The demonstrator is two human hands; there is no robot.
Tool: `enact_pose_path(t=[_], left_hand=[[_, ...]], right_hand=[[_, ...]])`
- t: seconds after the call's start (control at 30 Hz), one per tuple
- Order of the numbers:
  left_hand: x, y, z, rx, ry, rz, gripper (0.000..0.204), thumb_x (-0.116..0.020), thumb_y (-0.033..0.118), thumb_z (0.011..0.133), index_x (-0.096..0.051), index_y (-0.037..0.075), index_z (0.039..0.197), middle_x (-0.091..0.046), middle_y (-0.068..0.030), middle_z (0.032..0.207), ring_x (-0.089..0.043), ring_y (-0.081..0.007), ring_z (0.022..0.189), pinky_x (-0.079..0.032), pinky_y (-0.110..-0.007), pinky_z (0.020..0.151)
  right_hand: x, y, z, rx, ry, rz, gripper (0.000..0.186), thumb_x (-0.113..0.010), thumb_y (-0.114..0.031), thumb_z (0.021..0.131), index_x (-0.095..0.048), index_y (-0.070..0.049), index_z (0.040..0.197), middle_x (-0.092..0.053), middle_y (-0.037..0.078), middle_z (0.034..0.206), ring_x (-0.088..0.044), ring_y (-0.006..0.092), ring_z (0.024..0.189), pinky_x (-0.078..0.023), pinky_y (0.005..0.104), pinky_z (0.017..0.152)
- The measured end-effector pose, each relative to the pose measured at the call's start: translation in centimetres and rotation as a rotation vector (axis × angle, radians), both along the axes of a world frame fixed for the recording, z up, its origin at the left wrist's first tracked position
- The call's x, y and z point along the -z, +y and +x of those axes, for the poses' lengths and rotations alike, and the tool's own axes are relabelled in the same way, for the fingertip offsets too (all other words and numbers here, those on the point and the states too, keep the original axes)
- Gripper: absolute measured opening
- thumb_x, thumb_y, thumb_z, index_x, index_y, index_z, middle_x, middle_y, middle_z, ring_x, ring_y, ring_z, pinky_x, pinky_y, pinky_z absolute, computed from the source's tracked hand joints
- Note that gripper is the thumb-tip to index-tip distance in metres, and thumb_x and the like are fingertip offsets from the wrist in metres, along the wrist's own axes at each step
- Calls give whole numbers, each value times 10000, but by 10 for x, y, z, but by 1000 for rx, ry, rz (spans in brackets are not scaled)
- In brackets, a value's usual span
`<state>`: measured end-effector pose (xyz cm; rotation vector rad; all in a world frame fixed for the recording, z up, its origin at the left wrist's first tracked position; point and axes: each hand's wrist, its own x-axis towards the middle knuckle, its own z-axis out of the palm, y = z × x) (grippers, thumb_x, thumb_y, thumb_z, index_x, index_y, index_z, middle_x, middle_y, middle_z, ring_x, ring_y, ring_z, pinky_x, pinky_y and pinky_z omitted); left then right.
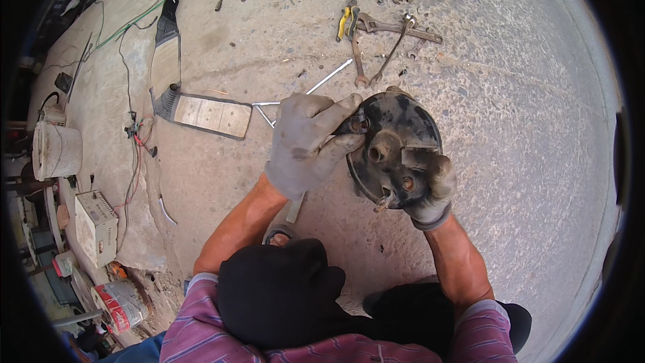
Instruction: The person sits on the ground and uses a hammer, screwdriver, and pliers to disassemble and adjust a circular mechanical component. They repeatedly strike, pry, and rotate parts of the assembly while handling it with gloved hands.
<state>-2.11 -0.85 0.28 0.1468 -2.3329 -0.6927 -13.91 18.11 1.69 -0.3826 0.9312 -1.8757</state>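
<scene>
A round, black, grease-stained metal part that looks like a drum-brake backing plate (403,124) is held up in front of me, its face toward the camera. Its middle has a raised bored boss, with smaller fittings near the rim. My gloved left hand (306,138) pinches a dark lug with a bolt at the plate's left side between thumb and fingers. Gripping the lower right rim is my gloved right hand (433,195), its fingers partly hidden by the plate. Beyond the plate, a rusty wrench (359,60) and a ratchet-like tool (396,47) lie on the concrete.
Yellow-handled pliers (346,21) and an adjustable wrench (403,29) lie farther off. A silver T-handled wrench (329,76) rests left of the plate, near a tread-patterned strip (211,115). At the left stand a white bucket (57,151), a pale metal box (96,228) and cables (138,134).
</scene>
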Motion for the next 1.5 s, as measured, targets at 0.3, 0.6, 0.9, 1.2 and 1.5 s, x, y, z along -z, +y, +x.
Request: enact_pose_path(t=[0.3, 0.6, 0.9, 1.2, 1.5], left_hand=[[-6, -9, -3, 144, -13, 63, 460, -715, 177, 909, -626, 27, 1335, -577, -150, 1132, -579, -279, 1024, -488, -368, 893], [-1, 2, -5, 147, 37, 368, 444, -765, 98, 826, -677, 52, 1258, -580, -131, 1069, -578, -268, 998, -493, -354, 853], [-17, 3, -3, 156, 16, 339, 425, -766, 104, 831, -677, 43, 1242, -568, -117, 1089, -594, -227, 969, -504, -323, 825], [-19, 13, 3, 57, 16, 333, 433, -796, 52, 783, -679, 46, 1200, -611, -116, 1003, -615, -246, 911, -512, -346, 793], [7, 22, -4, -6, 109, 527, 316, -677, 135, 961, -605, 4, 1239, -628, -104, 1057, -611, -179, 936, -508, -314, 852]], right_hand=[[-10, -12, -11, -6, -360, -47, 854, -566, -688, 915, -490, -22, 1445, -625, 172, 1347, -657, 270, 1167, -554, 430, 1008], [-14, -13, -17, -31, -451, -116, 859, -571, -693, 909, -502, -14, 1430, -638, 173, 1323, -661, 273, 1155, -556, 444, 1006], [-16, -12, -24, -89, -581, -244, 836, -524, -700, 931, -503, -42, 1446, -603, 196, 1381, -637, 316, 1203, -523, 481, 1048], [-8, 6, -12, -20, -171, -35, 886, -611, -667, 898, -440, -19, 1476, -577, 158, 1394, -597, 266, 1242, -504, 442, 1067], [-3, -10, -8, 16, 316, -43, 1112, -827, -630, 726, -365, 11, 1509, -479, 166, 1480, -472, 305, 1383, -372, 455, 1162]])
